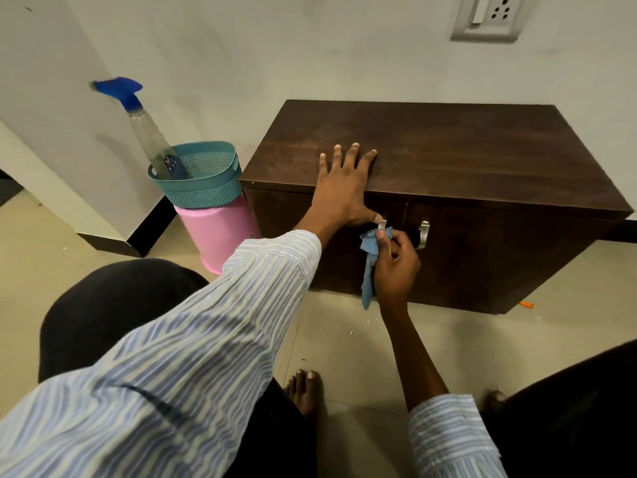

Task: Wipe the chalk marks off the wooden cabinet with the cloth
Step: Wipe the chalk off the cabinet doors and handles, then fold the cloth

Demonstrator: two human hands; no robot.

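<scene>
A low dark wooden cabinet (465, 160) stands against the wall, with two doors and metal handles on its front. My left hand (344, 188) lies flat on the front edge of its top, fingers spread, thumb hanging over the left door. My right hand (396, 263) is closed on a blue cloth (370, 267) and holds it against the left door, at the left handle. A tail of the cloth hangs down below my fist. No chalk marks are plain to see on the wood.
Left of the cabinet, a teal basket (203, 181) sits on a pink bucket (220, 232) and holds a spray bottle (144, 132) with a blue head. The right handle (423, 232) is free. My bare foot (305, 391) rests on the tiled floor. An orange scrap (526, 304) lies by the cabinet's right corner.
</scene>
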